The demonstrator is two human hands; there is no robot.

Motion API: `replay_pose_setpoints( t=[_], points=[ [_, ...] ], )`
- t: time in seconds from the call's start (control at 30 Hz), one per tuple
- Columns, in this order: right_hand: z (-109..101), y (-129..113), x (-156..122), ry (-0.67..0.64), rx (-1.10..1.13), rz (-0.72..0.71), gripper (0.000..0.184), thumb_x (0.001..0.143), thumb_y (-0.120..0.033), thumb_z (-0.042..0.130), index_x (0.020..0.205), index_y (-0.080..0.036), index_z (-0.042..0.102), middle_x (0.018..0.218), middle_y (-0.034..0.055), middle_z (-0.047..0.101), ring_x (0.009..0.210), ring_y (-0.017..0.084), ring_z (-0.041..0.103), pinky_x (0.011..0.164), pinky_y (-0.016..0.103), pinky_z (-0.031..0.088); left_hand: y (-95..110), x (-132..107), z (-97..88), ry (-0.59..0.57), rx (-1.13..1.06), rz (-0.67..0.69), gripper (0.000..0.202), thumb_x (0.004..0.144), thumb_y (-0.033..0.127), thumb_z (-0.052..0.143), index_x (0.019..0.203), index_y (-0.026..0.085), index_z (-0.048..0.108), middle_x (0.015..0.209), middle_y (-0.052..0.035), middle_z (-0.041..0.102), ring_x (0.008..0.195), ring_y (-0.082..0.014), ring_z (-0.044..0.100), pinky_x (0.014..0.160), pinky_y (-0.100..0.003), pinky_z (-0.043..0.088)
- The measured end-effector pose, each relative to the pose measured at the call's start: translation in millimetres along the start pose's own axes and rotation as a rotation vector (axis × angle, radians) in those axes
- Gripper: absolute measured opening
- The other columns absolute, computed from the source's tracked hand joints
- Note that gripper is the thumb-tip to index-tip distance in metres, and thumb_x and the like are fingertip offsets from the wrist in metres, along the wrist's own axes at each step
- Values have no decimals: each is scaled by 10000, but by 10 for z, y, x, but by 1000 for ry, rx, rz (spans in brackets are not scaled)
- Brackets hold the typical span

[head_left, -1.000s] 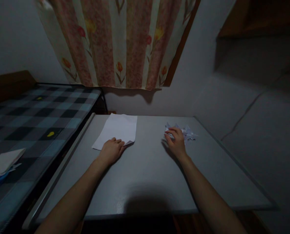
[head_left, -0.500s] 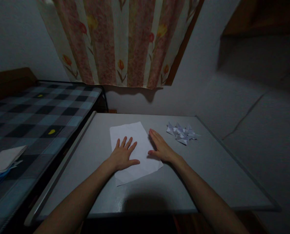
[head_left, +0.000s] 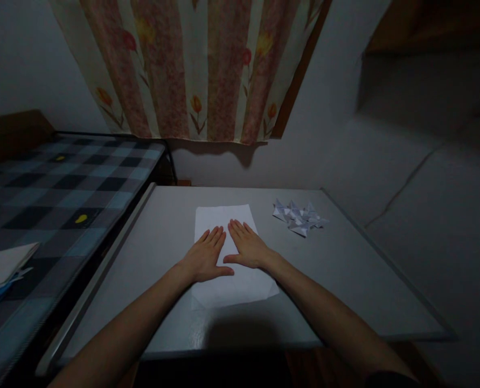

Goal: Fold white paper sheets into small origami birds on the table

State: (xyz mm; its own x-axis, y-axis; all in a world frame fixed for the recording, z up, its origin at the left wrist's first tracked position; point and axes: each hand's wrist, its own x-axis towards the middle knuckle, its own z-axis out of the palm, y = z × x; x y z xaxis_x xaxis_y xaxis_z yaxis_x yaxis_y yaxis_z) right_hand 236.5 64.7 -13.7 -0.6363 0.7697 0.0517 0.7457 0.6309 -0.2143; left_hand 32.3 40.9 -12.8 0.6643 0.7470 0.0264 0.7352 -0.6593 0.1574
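Observation:
A white sheet of paper (head_left: 240,288) lies on the table in front of me, with faint creases near its lower corners. My left hand (head_left: 207,256) rests flat on its left part, fingers stretched out and thumb pointing right. Flat on the right part of the paper is my right hand (head_left: 248,247), its fingers extended up and to the left, the thumb apart. The two hands sit close together, a narrow gap between them. Neither one grips anything. Parts of the sheet are hidden beneath the palms.
Several folded paper pieces (head_left: 300,216) lie in a cluster at the back right of the pale table (head_left: 345,280). To the left is a bed with a checked cover (head_left: 114,178), holding folded cloths (head_left: 7,264). A curtain (head_left: 199,70) hangs behind.
My right hand has moved left onto the paper, closer to my left hand. The sheet has turned slightly and now lies straighter. My left hand's fingers have drawn closer together.

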Motion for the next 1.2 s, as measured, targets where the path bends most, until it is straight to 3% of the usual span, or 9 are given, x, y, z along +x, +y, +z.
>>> replay_pose_setpoints(
  t=[0.27,0.37,0.5,0.6,0.67,0.73,0.83,1.03,1.2],
  points=[
    [-152,186,-267,-34,-18,37,990,802,-756,373,1479,-55,200,1526,219,168,1427,333,141,1151,526,151,-265,-164,-43,-1,34,-65,1058,750,814,326,1466,45,200,1529,-230,152,1434,-317,118,1154,-454,136],
    [-179,327,-414,-41,-26,52,832,887,-637,355,1480,-73,208,1527,200,183,1426,310,162,1151,518,160,-342,-240,-95,-38,29,-43,1028,763,792,350,1469,59,205,1530,-221,156,1433,-307,129,1158,-437,138],
    [-219,489,-605,-49,20,70,606,956,-480,308,1484,-191,235,1535,118,222,1419,262,213,1148,527,166,-454,-369,-174,-59,3,-5,951,791,737,402,1481,116,196,1537,-188,155,1433,-295,136,1158,-445,140],
    [-274,574,-704,-66,78,81,506,972,-388,291,1465,-275,280,1535,53,246,1419,229,218,1154,530,137,-539,-455,-226,-74,-43,19,782,845,610,448,1476,200,235,1549,-130,145,1435,-274,140,1159,-457,134],
    [-318,607,-735,-95,120,91,485,964,-331,305,1449,-304,311,1532,24,254,1423,217,202,1155,536,117,-585,-491,-254,-96,-77,31,625,887,438,441,1461,254,277,1552,-75,159,1437,-238,146,1164,-454,126],
    [-356,615,-742,-127,153,109,496,940,-293,345,1436,-300,340,1529,22,264,1427,218,188,1154,541,105,-616,-508,-269,-114,-92,37,591,873,286,425,1450,285,296,1553,-35,164,1440,-205,139,1168,-449,116],
    [-388,588,-731,-130,177,131,518,902,-300,423,1418,-291,379,1524,33,278,1425,233,198,1150,551,99,-631,-509,-264,-109,-90,39,617,847,222,429,1445,302,301,1555,-14,157,1440,-195,136,1169,-453,113],
    [-351,536,-732,-23,158,144,477,898,-371,476,1371,-311,449,1499,38,349,1404,250,263,1130,566,150,-597,-498,-251,-68,-86,9,549,889,331,437,1429,312,338,1545,-12,215,1431,-207,187,1164,-451,147],
    [-314,528,-738,36,145,153,413,925,-401,438,1324,-321,507,1457,48,424,1381,261,314,1112,584,172,-593,-503,-264,-72,-77,27,569,870,231,408,1426,331,342,1543,9,223,1428,-189,199,1163,-436,163]
  ],
)
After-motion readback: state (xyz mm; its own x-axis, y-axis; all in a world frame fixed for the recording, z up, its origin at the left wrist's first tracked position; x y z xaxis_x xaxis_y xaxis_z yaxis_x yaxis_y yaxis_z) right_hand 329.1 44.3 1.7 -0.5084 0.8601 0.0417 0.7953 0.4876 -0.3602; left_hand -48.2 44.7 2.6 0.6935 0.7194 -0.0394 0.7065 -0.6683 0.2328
